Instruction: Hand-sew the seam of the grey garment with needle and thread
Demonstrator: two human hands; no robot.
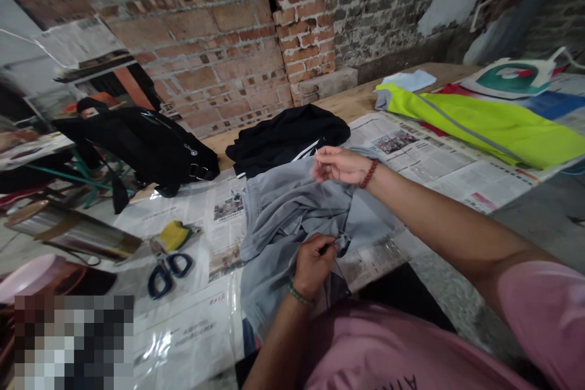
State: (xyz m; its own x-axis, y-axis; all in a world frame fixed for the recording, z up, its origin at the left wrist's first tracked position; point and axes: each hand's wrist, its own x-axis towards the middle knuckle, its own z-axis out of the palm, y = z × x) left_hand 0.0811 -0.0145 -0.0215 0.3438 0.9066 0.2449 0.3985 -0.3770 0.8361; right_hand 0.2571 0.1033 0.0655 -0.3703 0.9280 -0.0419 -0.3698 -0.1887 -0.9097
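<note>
Grey cloth lies bunched on newspaper before me; it should handle soft and light, best held by a gathered fold; left hand pinches one; right hand's fingertips clamp, probably, a needle trailing thread.

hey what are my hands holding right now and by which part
The left hand pinches the gray garment by a bunched part. The right hand pinches what looks like a needle, one end poking up; where along it is unclear.

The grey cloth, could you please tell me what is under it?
Newspaper shows past the left and right edges of the grey cloth; whatever lies beneath its middle is covered and cannot be seen.
</note>
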